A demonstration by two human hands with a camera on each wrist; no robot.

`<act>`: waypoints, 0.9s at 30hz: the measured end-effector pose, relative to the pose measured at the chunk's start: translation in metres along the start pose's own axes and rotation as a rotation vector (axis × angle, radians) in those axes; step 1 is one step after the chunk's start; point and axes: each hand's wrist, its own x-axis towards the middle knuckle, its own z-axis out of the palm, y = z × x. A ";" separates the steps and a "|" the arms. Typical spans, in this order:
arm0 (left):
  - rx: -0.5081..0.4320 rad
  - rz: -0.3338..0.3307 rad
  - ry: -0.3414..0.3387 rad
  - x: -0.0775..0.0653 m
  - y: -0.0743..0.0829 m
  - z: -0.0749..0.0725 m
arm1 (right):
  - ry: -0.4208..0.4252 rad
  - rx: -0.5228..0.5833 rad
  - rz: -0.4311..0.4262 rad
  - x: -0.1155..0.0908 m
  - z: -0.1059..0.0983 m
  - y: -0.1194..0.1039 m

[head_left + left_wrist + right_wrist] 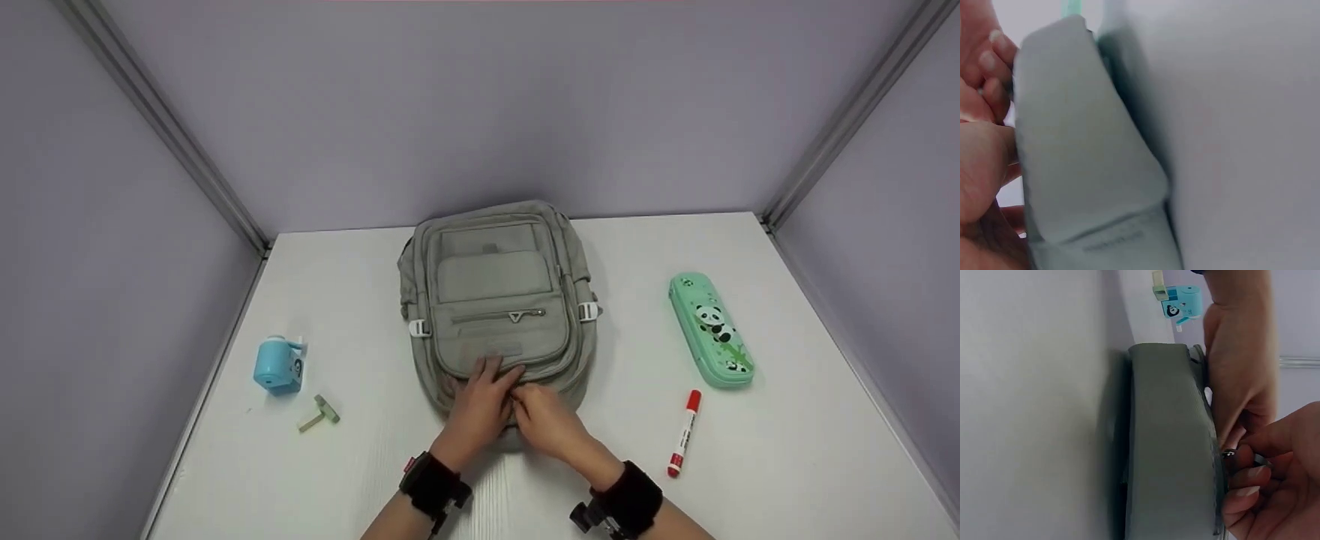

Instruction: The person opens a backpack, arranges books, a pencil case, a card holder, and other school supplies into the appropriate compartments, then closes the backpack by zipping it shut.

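A grey-green backpack lies front side up on the white table, its bottom end toward me. My left hand rests on the lower front of the bag, fingers stretched forward over the fabric. Beside it, my right hand has its fingers curled at the bag's lower zip seam. In the right wrist view that hand pinches a metal zipper pull. The left wrist view shows the bag's bottom panel close up, with part of my left hand at the edge.
To the left stand a light blue pencil sharpener and a small pale green T-shaped piece. On the right lie a green panda pencil case and a red-capped marker. Grey panels enclose the table.
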 end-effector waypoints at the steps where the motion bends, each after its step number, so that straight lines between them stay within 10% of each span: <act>1: -0.026 0.005 0.003 0.000 0.000 -0.001 | 0.008 -0.009 -0.017 0.000 0.002 -0.001; 5: -0.043 0.028 0.073 -0.003 -0.001 0.000 | -0.001 -0.007 -0.051 -0.001 0.006 -0.003; 13: 0.246 0.142 0.394 -0.005 0.002 0.008 | -0.067 0.026 -0.072 -0.001 -0.007 -0.001; 19: 0.095 0.148 0.367 -0.006 0.002 0.009 | -0.176 0.143 -0.137 -0.002 -0.021 0.003; 27: 0.018 0.057 0.302 -0.006 0.004 0.003 | 0.221 -0.257 -0.302 0.012 -0.011 0.033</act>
